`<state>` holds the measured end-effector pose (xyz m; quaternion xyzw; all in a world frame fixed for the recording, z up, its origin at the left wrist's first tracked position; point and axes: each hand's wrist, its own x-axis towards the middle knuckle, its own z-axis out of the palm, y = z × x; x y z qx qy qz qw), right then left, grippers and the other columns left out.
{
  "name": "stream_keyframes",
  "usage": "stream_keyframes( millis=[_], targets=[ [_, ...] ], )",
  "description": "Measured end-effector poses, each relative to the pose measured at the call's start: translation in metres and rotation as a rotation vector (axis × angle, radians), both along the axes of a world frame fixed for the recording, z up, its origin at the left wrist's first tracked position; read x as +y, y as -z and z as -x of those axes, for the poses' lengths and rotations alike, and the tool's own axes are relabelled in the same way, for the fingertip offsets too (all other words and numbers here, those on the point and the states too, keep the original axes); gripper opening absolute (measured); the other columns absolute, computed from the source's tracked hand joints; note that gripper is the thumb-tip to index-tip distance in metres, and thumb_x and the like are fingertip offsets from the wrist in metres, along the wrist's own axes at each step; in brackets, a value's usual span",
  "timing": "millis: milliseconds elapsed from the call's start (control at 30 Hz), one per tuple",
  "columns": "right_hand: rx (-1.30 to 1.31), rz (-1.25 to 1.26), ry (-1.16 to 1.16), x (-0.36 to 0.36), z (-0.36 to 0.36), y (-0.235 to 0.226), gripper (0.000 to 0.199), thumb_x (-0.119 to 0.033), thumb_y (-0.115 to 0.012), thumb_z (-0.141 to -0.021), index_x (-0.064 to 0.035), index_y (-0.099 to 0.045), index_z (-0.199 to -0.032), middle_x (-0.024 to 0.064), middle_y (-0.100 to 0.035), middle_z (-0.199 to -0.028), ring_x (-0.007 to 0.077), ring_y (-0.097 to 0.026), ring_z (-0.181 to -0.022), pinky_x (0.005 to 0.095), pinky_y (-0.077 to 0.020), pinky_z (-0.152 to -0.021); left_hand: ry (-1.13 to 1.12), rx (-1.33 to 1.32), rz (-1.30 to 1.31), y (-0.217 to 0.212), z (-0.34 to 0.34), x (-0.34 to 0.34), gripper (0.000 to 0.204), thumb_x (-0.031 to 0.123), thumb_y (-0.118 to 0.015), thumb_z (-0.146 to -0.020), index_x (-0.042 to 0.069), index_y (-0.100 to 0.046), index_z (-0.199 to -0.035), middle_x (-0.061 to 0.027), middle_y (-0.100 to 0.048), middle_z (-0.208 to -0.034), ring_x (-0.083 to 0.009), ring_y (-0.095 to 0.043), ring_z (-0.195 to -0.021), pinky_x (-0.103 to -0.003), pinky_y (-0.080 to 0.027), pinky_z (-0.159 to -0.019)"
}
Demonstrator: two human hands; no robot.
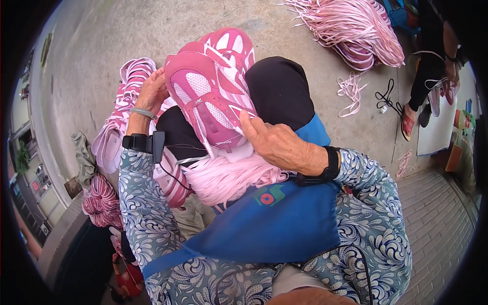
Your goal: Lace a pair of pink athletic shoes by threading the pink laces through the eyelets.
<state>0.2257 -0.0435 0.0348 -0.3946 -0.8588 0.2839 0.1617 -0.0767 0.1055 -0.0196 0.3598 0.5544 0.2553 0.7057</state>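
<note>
A pink and white shoe upper (208, 96) lies across my knees on top of others, its toe pointing away. My left hand (152, 90) is closed round its left edge, the fingertips partly hidden behind it. At the eyelets on its right side, my right hand (279, 145) pinches a thin white shoelace (235, 110), the index finger against the upper. Another pink upper (233, 40) shows beyond the first. A thick bundle of pale pink laces (231, 178) rests in my lap, just below the upper's heel.
Nested pink uppers (119, 117) stand in a long row on my left, with a striped bundle (101, 201) nearer. A large lace bundle (356, 33) lies far right on the concrete floor (203, 15); loose pink laces (351, 94) and a black cord (385, 98) lie nearer. Another person's sandalled foot (407, 122) is at right.
</note>
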Motion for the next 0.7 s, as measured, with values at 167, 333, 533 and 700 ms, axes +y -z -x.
stream_keyframes(
  millis=[167, 333, 533, 700],
  targets=[
    [0.040, 0.081, -0.052, 0.014, -0.005, -0.003, 0.040, -0.007, -0.054, -0.077, 0.0129, -0.046, -0.111, 0.0203, -0.055, -0.085, 0.0292, -0.062, -0.068, 0.0359, -0.0506, -0.055, 0.140, 0.132, 0.160, 0.013, -0.021, 0.007, 0.056, 0.045, -0.058, -0.087, 0.013, -0.045, -0.131, -0.0051, -0.054, -0.123, -0.0181, -0.050, -0.113, -0.038, -0.041, -0.095],
    [0.023, 0.137, 0.279, 0.097, -0.027, -0.011, 0.036, -0.025, -0.051, -0.091, 0.0033, -0.050, -0.114, 0.0246, -0.057, -0.095, 0.0419, -0.056, -0.089, 0.0450, -0.0448, -0.077, 0.075, -0.105, 0.128, 0.013, -0.010, -0.001, 0.047, 0.024, -0.063, -0.087, 0.011, -0.045, -0.129, -0.0054, -0.054, -0.122, -0.0180, -0.052, -0.111, -0.035, -0.043, -0.094],
    [-0.112, 0.770, 0.055, 0.179, -0.038, 0.095, 0.070, -0.058, -0.055, -0.081, 0.0035, -0.051, -0.115, 0.0207, -0.059, -0.106, 0.0335, -0.061, -0.085, 0.0403, -0.0491, -0.068, -0.008, -0.298, 0.123, 0.029, 0.000, -0.001, 0.052, 0.019, -0.069, -0.081, 0.006, -0.046, -0.126, -0.0051, -0.057, -0.118, -0.0165, -0.055, -0.106, -0.032, -0.043, -0.093],
    [0.208, 1.242, -0.003, 0.190, -0.028, 0.098, 0.079, -0.059, -0.066, -0.073, 0.0028, -0.047, -0.119, 0.0140, -0.054, -0.107, 0.0194, -0.059, -0.079, 0.0266, -0.0500, -0.057, -0.033, -0.304, 0.053, 0.019, -0.001, -0.006, 0.055, 0.013, -0.071, -0.078, 0.003, -0.046, -0.126, -0.0055, -0.060, -0.108, -0.0164, -0.056, -0.103, -0.032, -0.044, -0.091]
  ],
)
